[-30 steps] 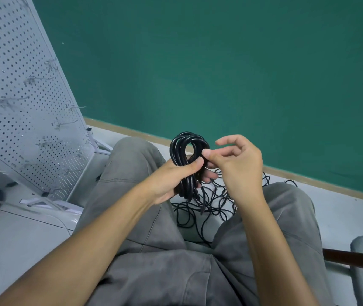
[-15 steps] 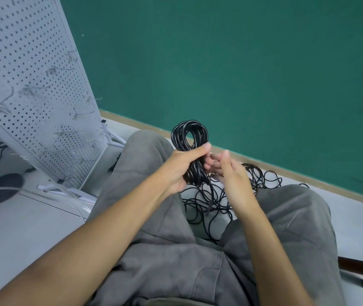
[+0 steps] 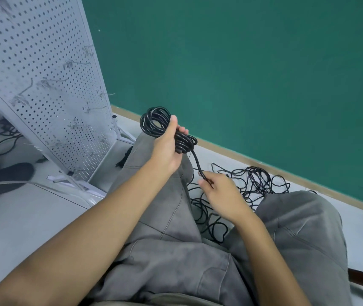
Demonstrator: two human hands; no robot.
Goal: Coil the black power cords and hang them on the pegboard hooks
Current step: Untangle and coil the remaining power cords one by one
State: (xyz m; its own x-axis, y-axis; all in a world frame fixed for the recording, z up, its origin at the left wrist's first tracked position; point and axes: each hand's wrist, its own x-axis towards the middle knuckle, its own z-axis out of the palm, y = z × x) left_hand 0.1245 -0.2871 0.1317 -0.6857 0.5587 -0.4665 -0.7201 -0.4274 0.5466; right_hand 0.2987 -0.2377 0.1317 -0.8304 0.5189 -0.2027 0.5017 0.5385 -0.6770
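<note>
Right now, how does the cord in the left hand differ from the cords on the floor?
The coiled cord is wound in tidy loops, gripped by the left hand; the loose cords sprawl tangled on the floor. The coil has one tail pinched by the right hand; nobody touches the loose cords. Both are thin and black.

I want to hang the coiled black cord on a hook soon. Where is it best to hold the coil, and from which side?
Probably at the pinched waist, where the left hand already grips the coiled cord, coming from below. That leaves the open upper loop free for a pegboard hook. The right hand pinches the loose tail.
</note>
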